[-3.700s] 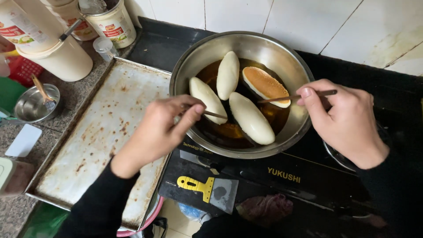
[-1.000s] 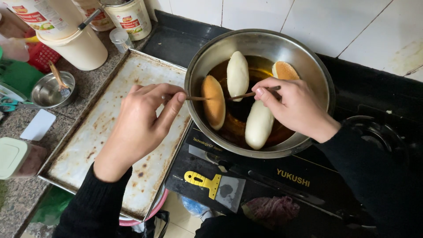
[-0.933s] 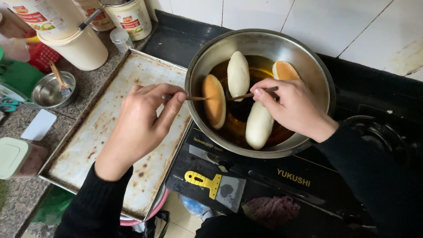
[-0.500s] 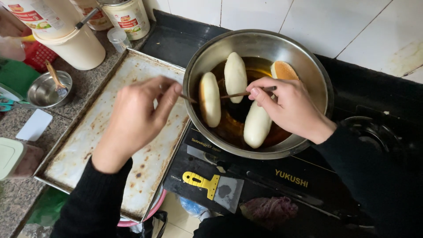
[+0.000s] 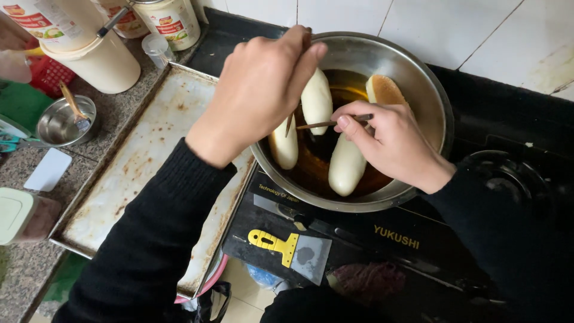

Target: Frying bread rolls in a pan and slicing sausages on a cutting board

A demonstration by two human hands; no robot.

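Frying four pale oblong dough pieces [image 5: 315, 98] in dark oil inside a steel pan [image 5: 418, 78] on a black cooktop [image 5: 382, 233]. Left hand [image 5: 260, 90] raised over the pan's left rim, fingers pinched on a thin wooden stick [image 5: 289, 124]. Right hand [image 5: 388, 143] inside the pan, fingers gripping another stick [image 5: 317, 124]. Greasy baking tray [image 5: 143, 161] alongside on the bench, yellow-handled scraper [image 5: 290, 248] below.

Tray [image 5: 149, 155] left of pan [image 5: 418, 84]

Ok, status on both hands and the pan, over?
Left hand raised above pan, gripping a stick. Right hand holds a stick over the oil. Four dough pieces frying. Nothing blocking.
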